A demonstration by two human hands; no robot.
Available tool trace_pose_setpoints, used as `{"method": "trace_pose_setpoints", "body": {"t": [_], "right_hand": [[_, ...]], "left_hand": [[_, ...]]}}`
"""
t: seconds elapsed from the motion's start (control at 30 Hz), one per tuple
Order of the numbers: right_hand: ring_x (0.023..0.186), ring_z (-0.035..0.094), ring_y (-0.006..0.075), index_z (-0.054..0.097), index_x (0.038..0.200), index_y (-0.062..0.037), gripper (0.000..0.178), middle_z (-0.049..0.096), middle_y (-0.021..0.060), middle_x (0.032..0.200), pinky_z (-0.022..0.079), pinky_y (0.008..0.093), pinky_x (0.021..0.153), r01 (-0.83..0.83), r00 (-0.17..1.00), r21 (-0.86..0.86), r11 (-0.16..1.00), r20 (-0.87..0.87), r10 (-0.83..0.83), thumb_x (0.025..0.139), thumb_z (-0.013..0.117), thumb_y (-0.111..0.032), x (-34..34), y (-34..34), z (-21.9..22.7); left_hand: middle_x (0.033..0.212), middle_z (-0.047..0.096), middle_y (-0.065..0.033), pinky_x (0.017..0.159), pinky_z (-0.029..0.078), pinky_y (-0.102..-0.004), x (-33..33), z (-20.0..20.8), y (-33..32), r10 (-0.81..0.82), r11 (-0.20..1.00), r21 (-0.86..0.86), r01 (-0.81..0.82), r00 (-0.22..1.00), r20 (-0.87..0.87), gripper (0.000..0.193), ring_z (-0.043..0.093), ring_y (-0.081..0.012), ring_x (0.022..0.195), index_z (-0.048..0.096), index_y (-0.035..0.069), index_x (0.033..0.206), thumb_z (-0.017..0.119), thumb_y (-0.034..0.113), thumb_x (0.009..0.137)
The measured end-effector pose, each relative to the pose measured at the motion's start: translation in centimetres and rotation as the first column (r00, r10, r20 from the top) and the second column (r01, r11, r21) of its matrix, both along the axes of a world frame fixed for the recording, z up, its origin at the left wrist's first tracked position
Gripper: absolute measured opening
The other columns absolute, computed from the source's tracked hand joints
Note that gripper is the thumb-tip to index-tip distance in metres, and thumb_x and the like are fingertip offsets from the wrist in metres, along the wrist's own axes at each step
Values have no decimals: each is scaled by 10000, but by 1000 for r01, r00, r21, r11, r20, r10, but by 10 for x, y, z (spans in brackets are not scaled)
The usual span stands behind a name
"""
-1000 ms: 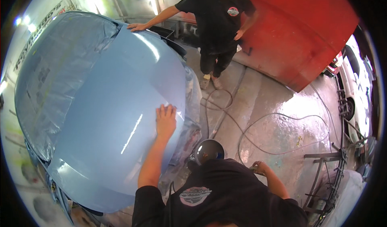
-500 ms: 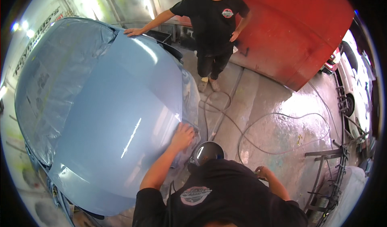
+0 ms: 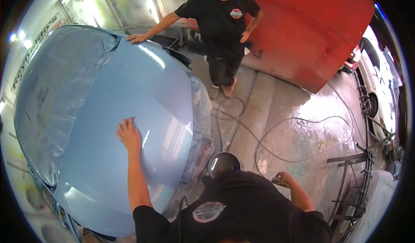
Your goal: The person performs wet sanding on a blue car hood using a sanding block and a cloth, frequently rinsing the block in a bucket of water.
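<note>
A light blue car bonnet point(image 3: 112, 156) with a glossy surface fills the left of the view. My left hand point(image 3: 129, 135) lies flat on its middle, palm down, the fingers stretched out and slightly apart. Beside that hand a bright streak of light reflects off the paint. Off to the right, away from the car, my right hand point(image 3: 284, 179) is bent closed around a small greyish thing point(image 3: 275, 180); its kind is too small to tell. Crinkled plastic sheeting point(image 3: 52, 96) covers the windscreen area.
Across the bonnet a person point(image 3: 222, 27) in black rests one hand on its far edge. A dark bucket point(image 3: 223, 162) stands by my body. A hose point(image 3: 298, 160) loops over the floor. Behind are a large red panel point(image 3: 302, 31) and, at right, a metal rack point(image 3: 348, 158).
My left hand has slid from the bonnet's front edge leftward and farther away, onto its middle. The other person's feet have shifted. My right hand stays closed at about the same place.
</note>
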State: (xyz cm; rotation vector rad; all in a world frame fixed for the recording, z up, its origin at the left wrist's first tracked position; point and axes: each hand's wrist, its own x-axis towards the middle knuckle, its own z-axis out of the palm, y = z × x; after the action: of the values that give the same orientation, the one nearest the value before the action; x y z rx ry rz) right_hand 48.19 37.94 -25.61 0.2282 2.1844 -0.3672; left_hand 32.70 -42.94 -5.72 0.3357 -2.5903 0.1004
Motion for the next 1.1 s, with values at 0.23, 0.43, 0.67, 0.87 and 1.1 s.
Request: {"method": "trace_pose_setpoints", "body": {"t": [0.23,0.43,0.67,0.87,1.1], "right_hand": [[1074,744,342,744,1303,-192,565,778,163,1154,581,477,913,26,998,-25,999,-48,-27,757,837,-303,11,-6,15],[1088,713,361,769,1260,-134,582,770,152,1175,553,498,943,-605,589,-282,745,471,656,703,847,-286,51,13,11],[1142,687,353,746,1293,-142,602,744,142,1232,536,499,976,-308,889,-241,920,272,369,721,847,-299,142,13,37],[1188,664,347,727,1322,-148,620,722,133,1281,522,500,1003,-248,936,-195,949,203,286,736,847,-311,145,-2,38],[1242,638,339,705,1355,-155,641,696,123,1338,505,501,1036,-233,951,-178,956,162,262,754,847,-324,143,-15,33]], "left_hand": [[1507,524,-103,1204,283,-639,3,5,4,157,988,12,-157,987,-33,373,422,-445,1435,611,183,1418,548,185,1050],[1499,529,-101,1201,292,-620,-4,4,-1,131,991,-3,-132,990,-60,375,427,-443,1427,614,187,1405,559,161,1035],[1509,530,-93,1230,276,-608,-2,9,5,134,989,67,-133,991,-19,396,430,-434,1435,610,195,1420,571,147,1030],[1516,527,-96,1235,274,-608,-2,6,5,136,990,26,-135,991,-18,404,427,-424,1444,601,198,1435,569,153,1035],[1530,510,-100,1220,286,-633,0,10,4,150,987,58,-149,989,-8,427,424,-435,1450,589,179,1454,580,144,1029]]}}
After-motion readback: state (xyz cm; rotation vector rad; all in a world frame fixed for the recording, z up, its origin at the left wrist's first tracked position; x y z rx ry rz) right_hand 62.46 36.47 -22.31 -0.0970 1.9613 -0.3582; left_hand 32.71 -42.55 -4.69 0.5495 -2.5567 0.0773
